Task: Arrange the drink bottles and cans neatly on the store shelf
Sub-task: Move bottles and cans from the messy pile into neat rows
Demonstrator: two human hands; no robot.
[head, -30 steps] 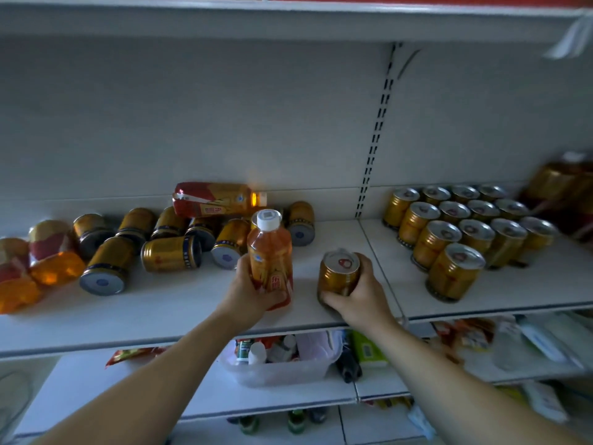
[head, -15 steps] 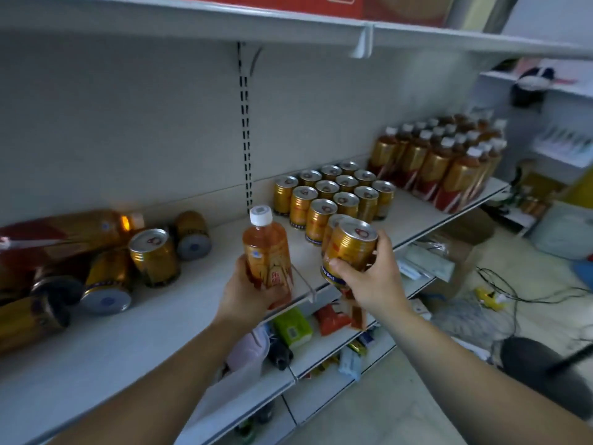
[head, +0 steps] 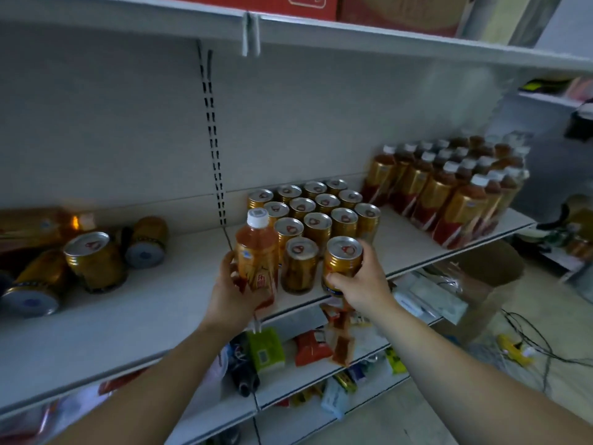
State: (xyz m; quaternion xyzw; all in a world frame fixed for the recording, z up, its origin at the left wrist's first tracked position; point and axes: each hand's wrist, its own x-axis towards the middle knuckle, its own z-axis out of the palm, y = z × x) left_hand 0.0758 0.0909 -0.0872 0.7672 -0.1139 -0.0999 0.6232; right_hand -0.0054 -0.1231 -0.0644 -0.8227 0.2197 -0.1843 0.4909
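My left hand [head: 236, 292] grips an orange drink bottle [head: 256, 252] with a white cap, held upright near the shelf's front edge. My right hand [head: 359, 281] holds a gold can [head: 341, 263] upright at the front right corner of a block of several upright gold cans [head: 317, 210] on the shelf [head: 154, 303]. To the right of that block stand several tall bottles [head: 449, 191] in rows. At the left, several gold cans [head: 93, 261] lie tumbled, with a bottle [head: 35, 224] on its side behind them.
A higher shelf [head: 321, 33] carries red cartons. The lower shelf [head: 321, 374] holds snack packets and small goods. Cables and a yellow object [head: 513, 348] lie on the floor at the right, beside a cardboard box [head: 487, 274].
The view has swung right from the tumbled cans to the tidy rows. Both hands carried the bottle and the can rightward; the can is now down beside the front row of the can block.
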